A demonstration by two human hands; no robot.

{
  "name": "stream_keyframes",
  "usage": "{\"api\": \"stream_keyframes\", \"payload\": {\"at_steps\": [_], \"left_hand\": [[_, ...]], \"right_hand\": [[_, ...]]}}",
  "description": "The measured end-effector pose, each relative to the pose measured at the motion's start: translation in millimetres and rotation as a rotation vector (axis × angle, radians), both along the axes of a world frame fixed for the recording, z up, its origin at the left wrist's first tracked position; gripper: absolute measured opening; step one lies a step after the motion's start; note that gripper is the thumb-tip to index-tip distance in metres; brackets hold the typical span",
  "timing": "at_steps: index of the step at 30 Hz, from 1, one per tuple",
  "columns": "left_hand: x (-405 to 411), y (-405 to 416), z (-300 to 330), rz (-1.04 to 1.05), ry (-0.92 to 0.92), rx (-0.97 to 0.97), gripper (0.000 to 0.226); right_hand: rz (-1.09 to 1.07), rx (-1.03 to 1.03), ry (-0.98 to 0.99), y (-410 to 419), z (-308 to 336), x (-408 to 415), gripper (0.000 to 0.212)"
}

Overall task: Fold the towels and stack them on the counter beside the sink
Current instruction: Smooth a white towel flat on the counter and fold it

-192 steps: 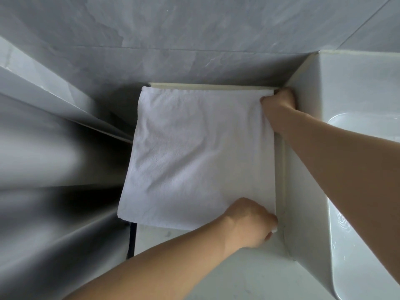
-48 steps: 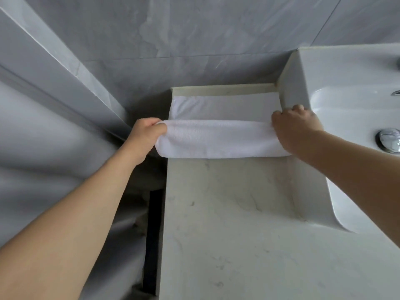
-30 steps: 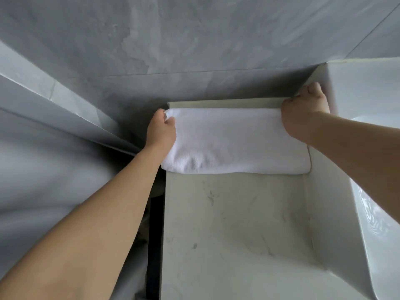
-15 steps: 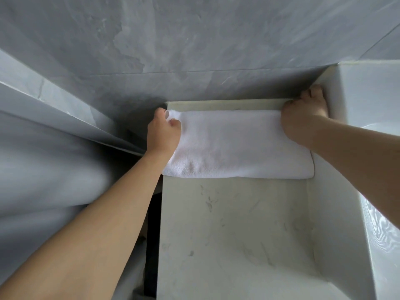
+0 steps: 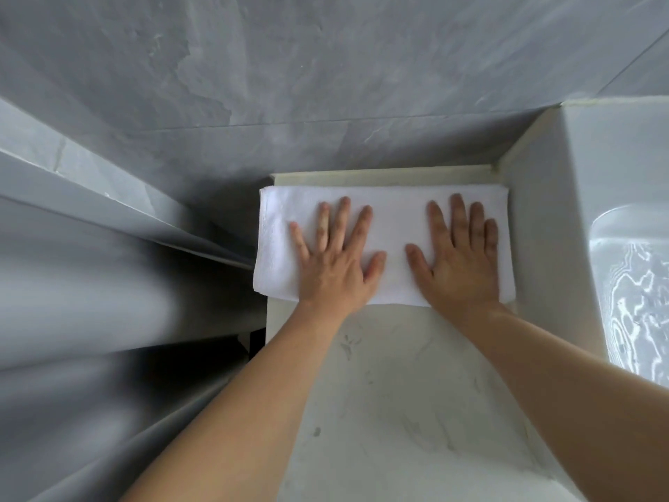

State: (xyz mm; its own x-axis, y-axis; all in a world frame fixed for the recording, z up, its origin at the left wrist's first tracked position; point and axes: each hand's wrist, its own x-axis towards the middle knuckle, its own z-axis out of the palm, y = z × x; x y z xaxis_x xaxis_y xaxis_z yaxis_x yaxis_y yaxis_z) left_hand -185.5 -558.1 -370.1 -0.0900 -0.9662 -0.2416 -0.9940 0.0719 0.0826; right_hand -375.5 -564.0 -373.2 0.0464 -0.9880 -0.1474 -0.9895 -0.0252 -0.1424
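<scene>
A white towel (image 5: 394,219), folded into a long narrow rectangle, lies flat at the back of the pale marble counter (image 5: 398,393), against the wall. Its left end hangs slightly over the counter's left edge. My left hand (image 5: 335,262) rests palm down on the towel's left half, fingers straight and spread. My right hand (image 5: 459,259) lies flat on its right half, fingers straight and close together. Both palms press the cloth; neither hand grips it.
The white sink (image 5: 630,269) rises as a raised block along the counter's right side, its basin shining with reflections. A grey tiled wall (image 5: 325,85) closes the back. A dark gap (image 5: 253,342) and grey panels lie left of the counter.
Both hands let go of the towel's far corners and moved inward onto its top, now lying flat with fingers straight. The towel stays folded at the back of the counter.
</scene>
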Motion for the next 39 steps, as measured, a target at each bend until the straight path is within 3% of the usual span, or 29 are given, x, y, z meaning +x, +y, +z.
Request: {"api": "stream_keyframes", "payload": {"at_steps": [4, 18, 25, 29, 33, 39], "left_hand": [[26, -9, -1, 0.094, -0.058, -0.022, 0.075], [56, -40, 2, 0.098, -0.013, -0.015, 0.077], [53, -39, 17, 0.081, -0.078, 0.043, 0.075], [40, 11, 37, 0.031, 0.058, -0.157, 0.071], [28, 76, 51, -0.073, 0.176, -0.17, 0.07], [-4, 123, 84, 0.016, 0.447, -0.224, 0.069]], "right_hand": [[0.017, 0.017, 0.026, -13, 1, -6, 0.076], [-0.054, 0.002, 0.027, -39, -2, -15, 0.093], [-0.066, 0.004, -0.019, -21, 16, -12, 0.081], [0.067, -0.076, -0.113, 32, 46, -10, 0.069], [0.112, -0.113, -0.121, 93, 74, -5, 0.062], [0.149, -0.234, -0.161, 150, 107, -12, 0.058]]}}
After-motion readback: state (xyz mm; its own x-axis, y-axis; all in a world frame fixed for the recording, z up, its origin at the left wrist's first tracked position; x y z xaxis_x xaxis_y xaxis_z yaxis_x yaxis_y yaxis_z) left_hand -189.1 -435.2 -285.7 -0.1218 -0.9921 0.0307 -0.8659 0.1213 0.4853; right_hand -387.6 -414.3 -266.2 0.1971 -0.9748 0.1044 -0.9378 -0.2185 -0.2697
